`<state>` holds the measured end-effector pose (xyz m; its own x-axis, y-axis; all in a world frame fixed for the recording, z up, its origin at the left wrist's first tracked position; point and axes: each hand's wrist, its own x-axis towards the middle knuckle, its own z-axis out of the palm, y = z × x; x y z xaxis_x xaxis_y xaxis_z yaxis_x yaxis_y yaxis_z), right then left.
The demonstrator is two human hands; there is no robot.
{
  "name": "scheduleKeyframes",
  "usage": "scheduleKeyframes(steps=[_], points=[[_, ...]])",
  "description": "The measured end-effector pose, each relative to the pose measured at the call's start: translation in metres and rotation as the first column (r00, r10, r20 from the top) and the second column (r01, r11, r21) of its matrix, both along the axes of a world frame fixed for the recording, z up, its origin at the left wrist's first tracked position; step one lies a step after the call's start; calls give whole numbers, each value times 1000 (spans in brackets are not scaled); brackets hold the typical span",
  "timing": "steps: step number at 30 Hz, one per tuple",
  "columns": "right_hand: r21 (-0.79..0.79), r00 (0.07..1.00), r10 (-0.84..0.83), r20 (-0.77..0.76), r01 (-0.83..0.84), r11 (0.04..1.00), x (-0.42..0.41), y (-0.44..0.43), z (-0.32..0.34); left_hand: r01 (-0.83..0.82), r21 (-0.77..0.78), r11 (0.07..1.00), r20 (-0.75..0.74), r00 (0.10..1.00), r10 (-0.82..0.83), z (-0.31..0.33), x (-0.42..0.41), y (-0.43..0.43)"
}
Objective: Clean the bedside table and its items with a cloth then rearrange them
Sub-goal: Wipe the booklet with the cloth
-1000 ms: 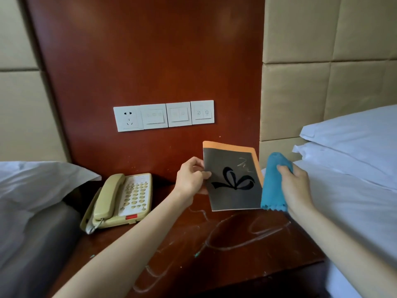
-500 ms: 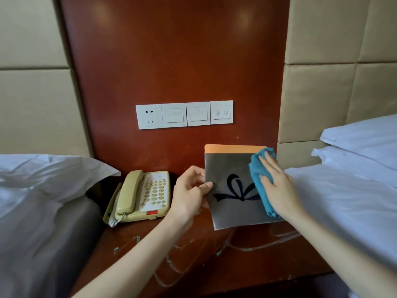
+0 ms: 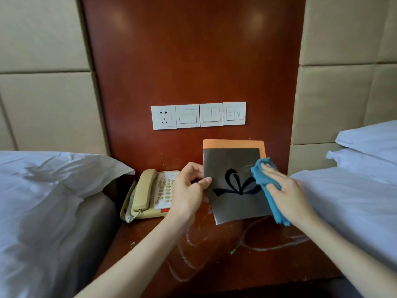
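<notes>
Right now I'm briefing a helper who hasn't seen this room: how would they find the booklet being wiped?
Look at the dark wooden bedside table between the two beds, below the row of white wall switches. Right of the beige telephone, the left hand holds up a booklet while the right hand presses a blue cloth on it. It has a grey cover, black bow design and orange edge.

left hand [image 3: 189, 190]: pinching left edge of grey card [image 3: 234, 186], held upright above bedside table [image 3: 214, 265] | right hand [image 3: 287, 194]: pressing blue cloth [image 3: 266, 186] flat against card's right side | telephone [image 3: 150, 194]: on table, left of card | table top: smeared with pale streaks | switch panel [image 3: 198, 115]: on wall above
</notes>
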<state>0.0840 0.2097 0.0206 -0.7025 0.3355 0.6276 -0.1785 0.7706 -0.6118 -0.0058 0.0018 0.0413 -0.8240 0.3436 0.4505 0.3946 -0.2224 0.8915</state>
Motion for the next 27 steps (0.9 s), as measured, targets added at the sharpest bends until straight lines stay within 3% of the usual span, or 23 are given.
scheduleKeyframes(steps=[3, 8, 13, 17, 22, 27], points=[[118, 997, 75, 27, -78, 990, 2, -19, -11, -31, -6, 1000, -17, 999, 31, 5, -1, -6], [82, 995, 95, -1, -95, 992, 1, -29, -4, -39, -63, 997, -63, 997, 35, 2, -1, -13], [205, 978, 205, 44, -210, 956, -6, -45, 1, -59, -53, 997, -66, 996, 56, 2, -1, -18], [22, 998, 60, -28, -60, 998, -6, -28, 7, -119, 12, 993, -30, 992, 120, 2, -3, -28], [65, 999, 42, 16, -43, 997, 0, -36, -14, -142, 28, 990, -37, 989, 143, 3, -1, -22], [-50, 998, -50, -46, 48, 998, 0, -33, -19, -210, 54, 976, -56, 976, 213, 2, 3, -15]])
